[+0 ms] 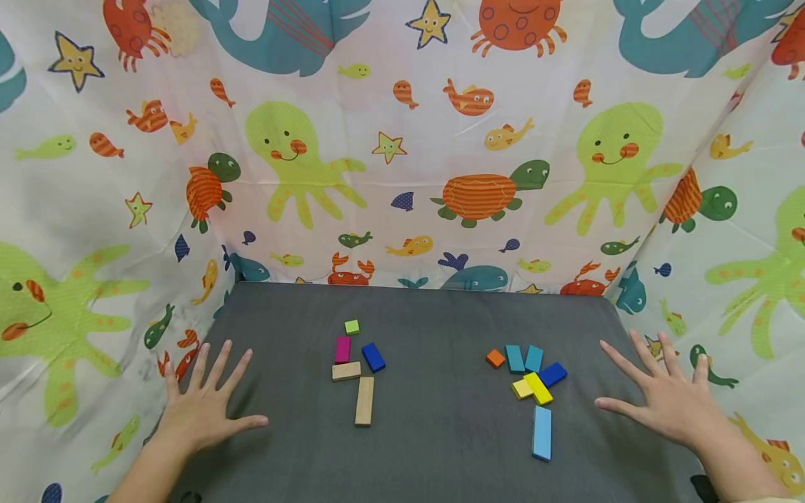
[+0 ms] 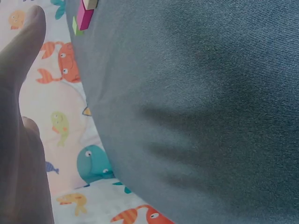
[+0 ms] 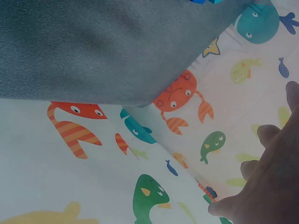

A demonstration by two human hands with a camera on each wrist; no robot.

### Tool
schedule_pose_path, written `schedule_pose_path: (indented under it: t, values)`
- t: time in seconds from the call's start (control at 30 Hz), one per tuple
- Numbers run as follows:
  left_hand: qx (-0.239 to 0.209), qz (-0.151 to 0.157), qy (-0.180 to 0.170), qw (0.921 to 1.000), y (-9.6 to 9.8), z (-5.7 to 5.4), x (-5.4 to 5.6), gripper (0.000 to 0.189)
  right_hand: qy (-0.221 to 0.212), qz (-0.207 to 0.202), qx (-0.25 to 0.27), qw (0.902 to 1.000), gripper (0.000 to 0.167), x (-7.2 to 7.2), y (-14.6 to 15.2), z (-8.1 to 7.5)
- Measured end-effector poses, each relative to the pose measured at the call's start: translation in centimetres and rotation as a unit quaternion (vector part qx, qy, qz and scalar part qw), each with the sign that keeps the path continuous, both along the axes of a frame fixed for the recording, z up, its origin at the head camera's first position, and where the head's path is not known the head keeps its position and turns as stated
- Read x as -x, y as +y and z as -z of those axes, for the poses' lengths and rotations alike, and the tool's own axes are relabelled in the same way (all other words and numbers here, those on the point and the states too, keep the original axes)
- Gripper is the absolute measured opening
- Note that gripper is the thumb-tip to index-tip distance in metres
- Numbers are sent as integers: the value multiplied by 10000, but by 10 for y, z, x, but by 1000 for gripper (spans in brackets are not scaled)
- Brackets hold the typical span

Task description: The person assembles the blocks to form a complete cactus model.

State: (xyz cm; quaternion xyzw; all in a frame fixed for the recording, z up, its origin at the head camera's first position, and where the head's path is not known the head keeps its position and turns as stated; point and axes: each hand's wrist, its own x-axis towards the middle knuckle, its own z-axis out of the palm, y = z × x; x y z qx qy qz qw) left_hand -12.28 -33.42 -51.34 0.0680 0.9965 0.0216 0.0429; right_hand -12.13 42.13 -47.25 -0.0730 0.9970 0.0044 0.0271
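My left hand hovers over the table's left side with its fingers spread, holding nothing. To its right lies a group of blocks: a small green cube, a magenta block, a blue block, a short wooden block and a longer wooden block. My right hand is spread and bare at the right side. Left of it lie an orange block, two teal blocks, a dark blue block, two yellow blocks and a long light blue block.
Dark grey cloth covers the table. A white curtain printed with sea animals rises behind it and along both sides. In the left wrist view, the magenta block shows near the top edge.
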Motion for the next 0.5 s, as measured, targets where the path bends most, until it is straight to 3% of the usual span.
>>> schedule_pose_path:
  t: [0.5]
  values:
    - [-337, 135, 124, 9993, 8, -1, 1, 128, 4, -74, 228, 9997, 106, 0, -9, 1]
